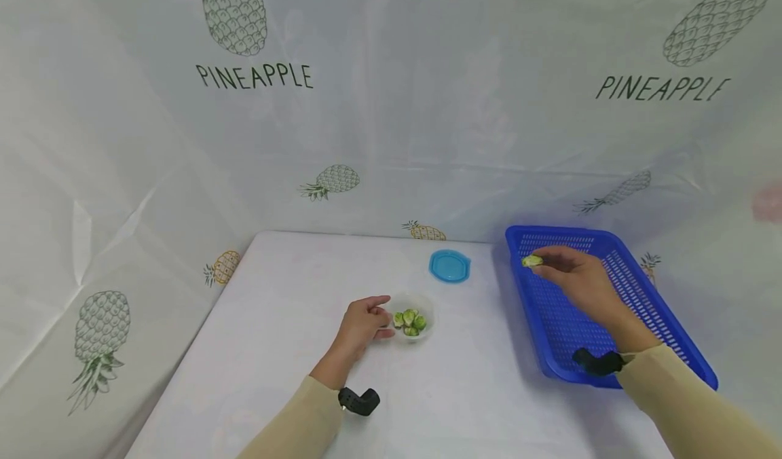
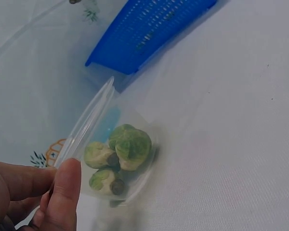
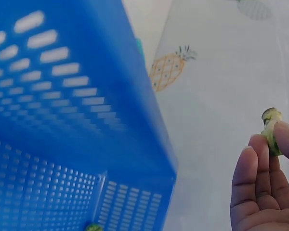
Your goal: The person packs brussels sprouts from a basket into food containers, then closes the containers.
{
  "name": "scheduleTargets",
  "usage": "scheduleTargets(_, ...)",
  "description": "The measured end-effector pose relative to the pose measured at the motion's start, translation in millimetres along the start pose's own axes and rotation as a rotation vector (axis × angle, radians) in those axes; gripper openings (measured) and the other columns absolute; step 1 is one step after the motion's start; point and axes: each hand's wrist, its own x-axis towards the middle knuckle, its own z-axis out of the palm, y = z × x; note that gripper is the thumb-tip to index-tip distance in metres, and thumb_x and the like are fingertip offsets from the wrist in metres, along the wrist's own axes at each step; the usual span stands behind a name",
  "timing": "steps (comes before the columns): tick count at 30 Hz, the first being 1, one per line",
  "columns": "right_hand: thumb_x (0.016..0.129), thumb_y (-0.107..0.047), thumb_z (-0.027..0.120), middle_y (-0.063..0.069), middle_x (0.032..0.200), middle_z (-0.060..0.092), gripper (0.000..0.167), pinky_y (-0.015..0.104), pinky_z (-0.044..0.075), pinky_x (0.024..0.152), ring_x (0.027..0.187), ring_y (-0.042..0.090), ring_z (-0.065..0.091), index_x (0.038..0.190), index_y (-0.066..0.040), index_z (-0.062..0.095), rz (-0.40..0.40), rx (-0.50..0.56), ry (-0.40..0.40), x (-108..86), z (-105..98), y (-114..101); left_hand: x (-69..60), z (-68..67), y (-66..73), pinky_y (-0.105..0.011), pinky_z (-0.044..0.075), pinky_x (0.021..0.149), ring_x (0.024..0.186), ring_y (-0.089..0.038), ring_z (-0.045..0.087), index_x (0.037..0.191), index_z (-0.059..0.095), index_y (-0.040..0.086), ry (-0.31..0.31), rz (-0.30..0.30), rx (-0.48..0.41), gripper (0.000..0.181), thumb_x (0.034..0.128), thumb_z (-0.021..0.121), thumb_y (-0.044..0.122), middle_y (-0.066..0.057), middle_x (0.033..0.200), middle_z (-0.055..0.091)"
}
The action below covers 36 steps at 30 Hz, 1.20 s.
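My right hand (image 1: 577,279) is over the blue basket (image 1: 530,313), pinching a Brussels sprout (image 1: 532,261) between thumb and fingertips. In the right wrist view that sprout (image 3: 270,126) shows its cut stem end upward. My left hand (image 1: 363,324) pinches the left rim of a clear plastic bowl (image 1: 429,316) on the table. Several green Brussels sprouts (image 1: 409,320) lie inside the bowl. In the left wrist view the thumb (image 2: 63,197) is on the near side of the rim, with the fingers partly hidden.
A light blue lid (image 1: 450,266) lies on the white table (image 1: 287,282) behind the bowl. Part of a green sprout (image 3: 94,227) shows low in the basket. A pineapple-printed sheet (image 1: 415,119) hangs around the table's back and sides.
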Motion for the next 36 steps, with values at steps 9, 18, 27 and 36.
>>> scheduleTargets(9,0.102,-0.029,0.072,0.006,0.121,0.075,0.038,0.013,0.059,0.079,0.097,-0.008,0.066,0.134,-0.008,0.072,0.011,0.033,-0.010,-1.8,15.5,-8.8,1.0,-0.4,-1.3,-0.030,0.068,0.075,0.088,-0.023,0.066,0.145,0.061,0.001,0.005,-0.004,0.002,0.047,0.0983,0.064,-0.005,-0.009,0.101,0.057)
scheduleTargets(18,0.104,-0.028,0.070,0.017,0.132,0.070,0.041,0.012,0.058,0.082,0.102,-0.010,0.063,0.139,-0.007,0.068,0.010,0.089,-0.035,-4.0,33.2,-18.5,3.3,0.6,-5.2,-0.030,0.068,0.074,0.081,-0.018,0.068,0.144,0.062,-0.001,0.003,0.009,-0.009,0.047,0.0971,0.064,-0.007,-0.009,0.099,0.058)
scheduleTargets(27,0.103,-0.015,0.070,0.022,0.128,0.069,0.033,0.017,0.062,0.084,0.102,-0.004,0.067,0.133,-0.001,0.068,-0.045,0.195,-0.028,-0.3,54.8,-29.4,3.1,0.9,-6.0,-0.031,0.069,0.074,0.084,-0.022,0.069,0.144,0.062,0.000,0.011,0.000,-0.009,0.047,0.0974,0.064,-0.006,-0.010,0.101,0.058)
scheduleTargets(36,0.100,-0.013,0.074,0.022,0.127,0.069,0.034,0.023,0.064,0.083,0.097,0.000,0.069,0.132,0.000,0.070,-0.012,0.274,-0.038,1.7,77.8,-37.0,3.2,1.5,-1.3,-0.030,0.068,0.075,0.090,-0.026,0.070,0.144,0.062,-0.001,0.016,-0.002,-0.006,0.047,0.0973,0.064,-0.007,-0.008,0.100,0.056)
